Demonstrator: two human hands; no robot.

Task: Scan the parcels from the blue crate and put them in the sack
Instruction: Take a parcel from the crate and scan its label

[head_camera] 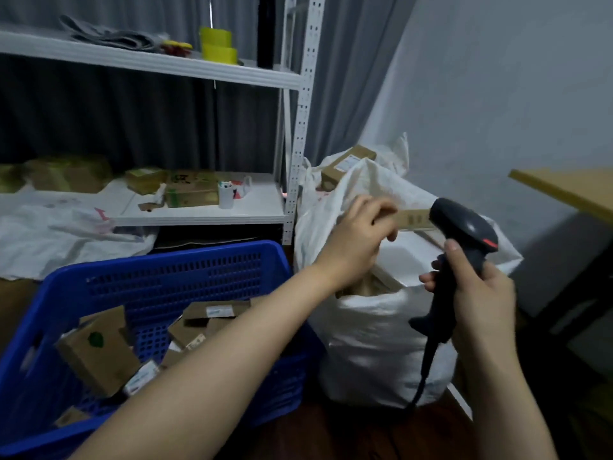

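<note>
**One parcel being held over the sack mouth, scanner in the other hand**

The white woven sack [381, 330] is standing open and serving as the reference point. Directly over its mouth, the left hand [360, 235] is pinching one small cardboard parcel [415, 219] between curled fingers and thumb. The parcel's far end is being hidden by the scanner head. Over the sack's right edge, the right hand [482, 295] is gripping one black barcode scanner [464, 235], with fingers wrapped around the handle. One cable is hanging down from it in front of the sack. One further cardboard box [348, 164] is sitting at the sack's far rim. Immediately left of the sack, one blue crate [172, 277] is holding at least five cardboard parcels [96, 351], lying jumbled. Behind the crate, left of the sack, one white shelving unit [298, 127] is carrying two yellow rolls [217, 44] and one white cup [226, 195].
</note>
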